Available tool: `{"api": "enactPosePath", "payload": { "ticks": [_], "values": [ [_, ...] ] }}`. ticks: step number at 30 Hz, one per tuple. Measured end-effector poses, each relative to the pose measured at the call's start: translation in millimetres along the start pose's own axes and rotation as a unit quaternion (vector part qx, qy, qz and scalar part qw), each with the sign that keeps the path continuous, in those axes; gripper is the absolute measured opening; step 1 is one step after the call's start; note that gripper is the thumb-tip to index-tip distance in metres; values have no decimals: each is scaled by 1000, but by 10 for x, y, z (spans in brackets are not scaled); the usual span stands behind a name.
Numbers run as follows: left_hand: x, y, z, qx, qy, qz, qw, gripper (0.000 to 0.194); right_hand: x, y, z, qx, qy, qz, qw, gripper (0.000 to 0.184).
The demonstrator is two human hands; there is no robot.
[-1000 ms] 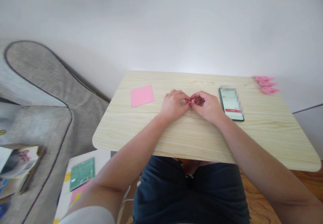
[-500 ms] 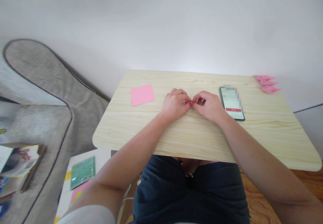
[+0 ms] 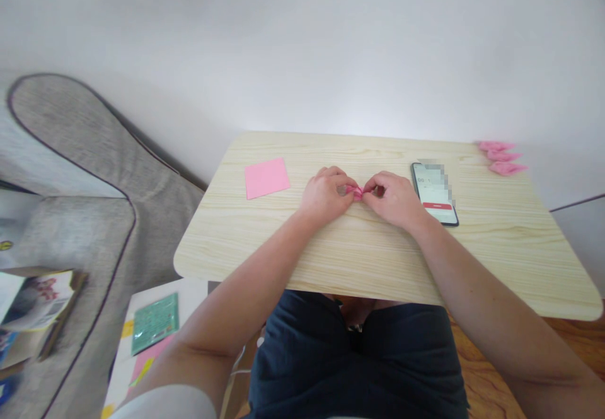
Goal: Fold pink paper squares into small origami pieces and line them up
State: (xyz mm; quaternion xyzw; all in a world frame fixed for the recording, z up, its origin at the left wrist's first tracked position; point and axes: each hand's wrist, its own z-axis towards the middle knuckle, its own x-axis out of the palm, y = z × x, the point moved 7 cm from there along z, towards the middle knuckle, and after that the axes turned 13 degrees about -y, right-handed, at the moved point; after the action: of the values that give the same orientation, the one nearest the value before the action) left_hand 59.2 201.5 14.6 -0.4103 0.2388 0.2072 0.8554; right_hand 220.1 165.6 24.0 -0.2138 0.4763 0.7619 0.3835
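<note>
Between my two hands, over the middle of the table, is a small piece of folded pink paper (image 3: 358, 193). My left hand (image 3: 328, 195) pinches its left end between thumb and fingers. The right end is pinched by my right hand (image 3: 391, 198). Fingertips cover much of the paper, so its exact folded shape is hard to make out. Left of my hands lies a flat stack or sheet of square pink paper (image 3: 267, 178). Several folded pink paper pieces (image 3: 505, 167), pointed at their ends, sit in a row at the table's far right corner.
A phone (image 3: 435, 195) with a lit screen lies right of my right hand on the wooden table (image 3: 359, 261). A white wall rises behind. Lower left, a green packet (image 3: 155, 323) rests on a white surface beside a grey sofa (image 3: 151, 230).
The pink paper has turned slightly between my fingertips and shows a lighter, wider face. Both hands have shifted only a little and keep their pinch.
</note>
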Motion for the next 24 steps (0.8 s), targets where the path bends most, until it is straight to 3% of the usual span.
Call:
{"api": "enactPosePath", "payload": {
  "ticks": [8, 20, 24],
  "values": [
    [-52, -33, 18, -14, 2, 3, 1000, 12, -49, -78, 7, 56, -58, 34, 996, 17],
    [-33, 41, 4, -132, -28, -179, 975, 20, -147, 183, -30, -6, -127, 130, 983, 6],
    [9, 57, 16, -148, -33, -244, 958, 15, -129, 140, -51, 47, -138, 159, 976, 15]
  ]
}}
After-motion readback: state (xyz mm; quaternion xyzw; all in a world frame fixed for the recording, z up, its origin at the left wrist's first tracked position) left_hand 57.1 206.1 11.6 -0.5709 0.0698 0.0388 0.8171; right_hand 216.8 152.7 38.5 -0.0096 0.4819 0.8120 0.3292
